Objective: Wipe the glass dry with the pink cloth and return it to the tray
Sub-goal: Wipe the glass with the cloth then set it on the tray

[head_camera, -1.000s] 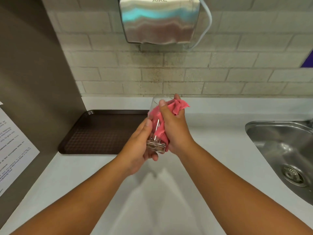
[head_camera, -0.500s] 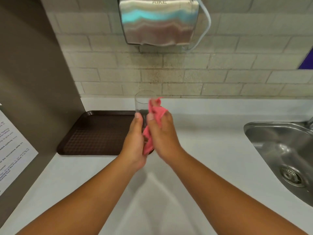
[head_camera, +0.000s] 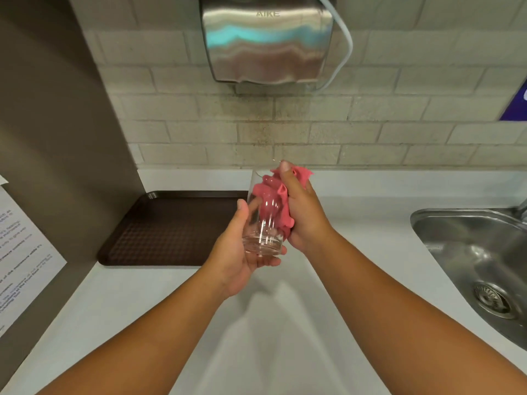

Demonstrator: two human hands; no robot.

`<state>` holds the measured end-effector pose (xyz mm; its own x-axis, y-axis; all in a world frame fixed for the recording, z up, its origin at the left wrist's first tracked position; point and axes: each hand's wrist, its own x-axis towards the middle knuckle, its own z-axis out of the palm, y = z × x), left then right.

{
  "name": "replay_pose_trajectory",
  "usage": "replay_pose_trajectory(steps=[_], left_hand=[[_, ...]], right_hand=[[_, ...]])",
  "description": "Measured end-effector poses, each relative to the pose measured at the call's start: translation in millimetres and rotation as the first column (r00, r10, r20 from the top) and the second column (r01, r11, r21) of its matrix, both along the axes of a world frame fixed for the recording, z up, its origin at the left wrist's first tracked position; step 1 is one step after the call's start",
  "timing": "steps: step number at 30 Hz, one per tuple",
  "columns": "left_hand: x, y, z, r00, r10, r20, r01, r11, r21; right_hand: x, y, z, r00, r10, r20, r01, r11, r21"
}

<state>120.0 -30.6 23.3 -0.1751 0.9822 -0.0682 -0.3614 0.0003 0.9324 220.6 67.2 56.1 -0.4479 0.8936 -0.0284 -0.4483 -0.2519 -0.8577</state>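
Note:
A clear drinking glass (head_camera: 263, 223) is held upright above the white counter, just right of the tray. My left hand (head_camera: 242, 252) cups its base and lower side. My right hand (head_camera: 302, 212) presses the crumpled pink cloth (head_camera: 278, 198) against the glass's right side and rim, thumb at the top. Part of the cloth shows through the glass wall. The dark brown tray (head_camera: 171, 226) lies flat on the counter to the left, with nothing on it.
A steel sink (head_camera: 479, 260) with a drain is set into the counter at the right. A metal hand dryer (head_camera: 265, 41) hangs on the brick wall above. A brown side panel with a printed notice (head_camera: 20, 252) stands at the left.
Half a second ago both hands were closer to the tray with the cloth low on the glass. Now the glass sits slightly further right and the cloth is up along its side and rim.

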Motion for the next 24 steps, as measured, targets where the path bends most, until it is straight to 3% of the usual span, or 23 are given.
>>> replay_pose_trajectory(steps=[3, 6, 10, 13, 15, 20, 24], left_hand=[[4, 4, 3, 0.989, 0.054, -0.135, -0.063, 0.996, -0.067], [12, 4, 5, 0.972, 0.082, -0.221, -0.092, 0.995, -0.035], [18, 5, 12, 0.944, 0.256, -0.21, -0.255, 0.967, 0.032], [11, 10, 18, 0.933, 0.341, -0.112, -0.338, 0.94, 0.046], [5, 10, 20, 0.935, 0.34, -0.102, -0.335, 0.94, 0.067], [2, 3, 14, 0.971, 0.221, -0.092, -0.216, 0.975, 0.059], [5, -2, 2, 0.99, 0.14, 0.031, -0.141, 0.989, 0.047]], right_hand=[[2, 0, -11, 0.994, -0.105, -0.037, 0.102, 0.991, -0.085], [2, -1, -12, 0.981, -0.185, 0.054, 0.185, 0.983, 0.001], [-5, -21, -4, 0.967, -0.156, 0.2, 0.096, 0.955, 0.281], [-19, -51, -14, 0.904, -0.284, 0.32, 0.071, 0.838, 0.542], [-27, -61, -18, 0.871, -0.336, 0.359, 0.038, 0.774, 0.633], [-24, -37, -1, 0.854, -0.365, 0.37, 0.084, 0.799, 0.595], [-14, -9, 17, 0.949, -0.159, 0.272, 0.065, 0.944, 0.324]])
